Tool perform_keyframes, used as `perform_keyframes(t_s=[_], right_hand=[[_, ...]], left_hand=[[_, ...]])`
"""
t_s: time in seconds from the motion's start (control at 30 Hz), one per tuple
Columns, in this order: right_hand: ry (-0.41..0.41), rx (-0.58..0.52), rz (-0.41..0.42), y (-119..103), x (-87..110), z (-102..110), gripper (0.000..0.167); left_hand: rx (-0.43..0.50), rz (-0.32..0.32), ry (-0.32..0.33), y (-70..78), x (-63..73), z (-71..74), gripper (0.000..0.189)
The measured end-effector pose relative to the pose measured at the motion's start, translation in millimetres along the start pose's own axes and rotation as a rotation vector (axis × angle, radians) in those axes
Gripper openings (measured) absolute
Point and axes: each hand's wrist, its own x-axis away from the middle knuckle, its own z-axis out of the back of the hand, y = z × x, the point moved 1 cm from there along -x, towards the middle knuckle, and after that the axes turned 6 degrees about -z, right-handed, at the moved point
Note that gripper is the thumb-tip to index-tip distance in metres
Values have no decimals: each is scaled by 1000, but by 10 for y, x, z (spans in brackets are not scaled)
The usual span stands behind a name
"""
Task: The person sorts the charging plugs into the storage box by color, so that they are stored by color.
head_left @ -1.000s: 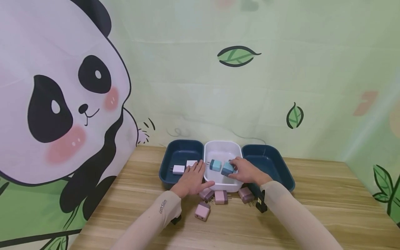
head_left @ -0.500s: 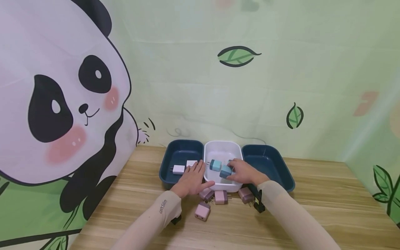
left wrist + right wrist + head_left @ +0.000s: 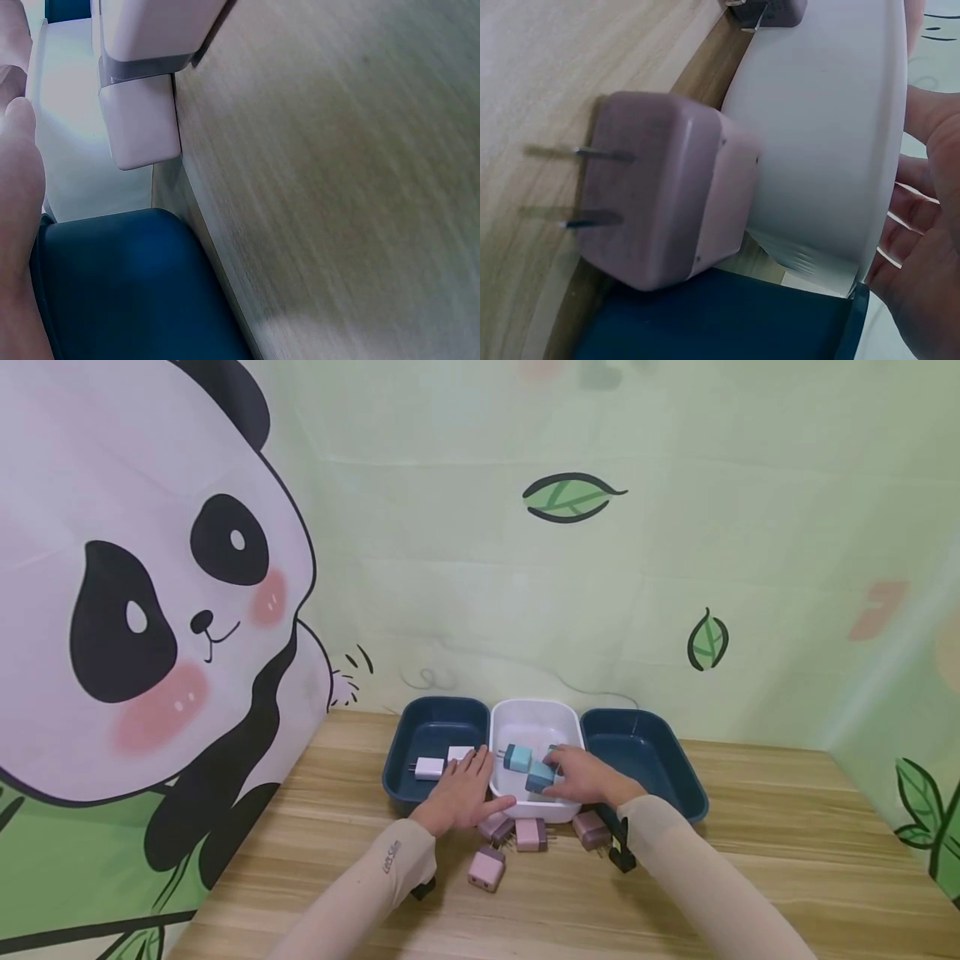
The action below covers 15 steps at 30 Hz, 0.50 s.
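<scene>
My right hand (image 3: 588,774) reaches into the white tray (image 3: 536,718), fingers and thumb around a teal plug charger (image 3: 540,776). Beside it on the left lies a lighter teal charger (image 3: 517,757) with its prongs pointing left. A bit of teal shows behind the right fingertips; what it belongs to is hidden. My left hand (image 3: 461,792) lies with extended fingers over the adjoining rims of the white tray and the left navy tray (image 3: 400,752), partly covering a white charger (image 3: 459,752). Another white charger (image 3: 429,768) lies in that navy tray.
Several pink chargers lie on the wooden table (image 3: 787,843) before the trays, including one nearest me (image 3: 486,868) and one at the right (image 3: 590,829). A second navy tray (image 3: 637,739) adjoins the white one. A patterned cloth (image 3: 465,568) hangs behind.
The teal charger at my right fingers has shifted slightly left and nearer, turning a little. My right hand has moved slightly with it. My left hand stays in place.
</scene>
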Motion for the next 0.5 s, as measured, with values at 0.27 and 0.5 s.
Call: perform_keyframes(t_s=[0.27, 0.5], right_hand=[[11, -11, 49, 42, 98, 26, 44], [76, 8, 60, 129, 346, 180, 37]], left_hand=[[7, -1, -8, 13, -19, -30, 92], [7, 3, -1, -12, -18, -21, 92]])
